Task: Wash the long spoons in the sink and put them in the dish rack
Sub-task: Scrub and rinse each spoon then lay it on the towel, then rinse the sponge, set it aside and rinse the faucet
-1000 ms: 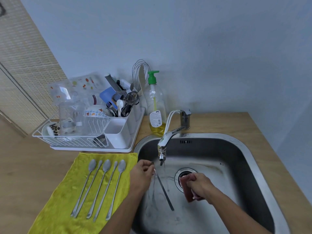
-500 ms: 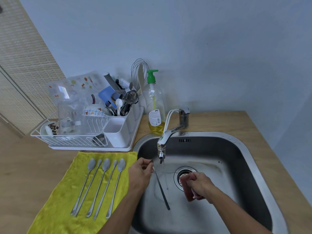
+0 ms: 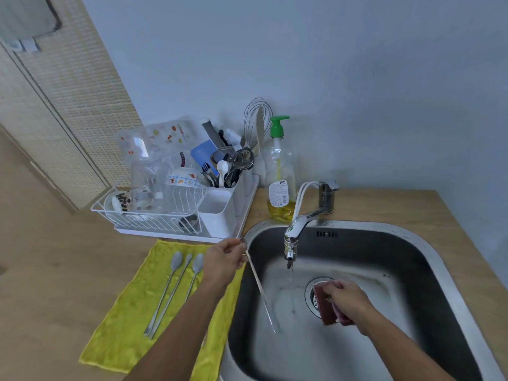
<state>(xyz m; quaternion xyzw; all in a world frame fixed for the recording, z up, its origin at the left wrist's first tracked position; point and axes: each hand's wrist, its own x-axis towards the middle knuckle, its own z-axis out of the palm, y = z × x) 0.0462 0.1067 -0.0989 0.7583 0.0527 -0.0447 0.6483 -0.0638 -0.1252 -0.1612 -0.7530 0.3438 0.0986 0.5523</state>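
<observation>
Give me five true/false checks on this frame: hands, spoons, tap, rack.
1. The left hand holds a long spoon near its bowl end. True.
2. The right hand is empty. False: it grips a dark red sponge.
3. Water runs from the tap. True.
4. The other spoons lie inside the sink. False: they lie on the yellow cloth on the counter beside it.
5. The dish rack stands behind the yellow cloth. True.
</observation>
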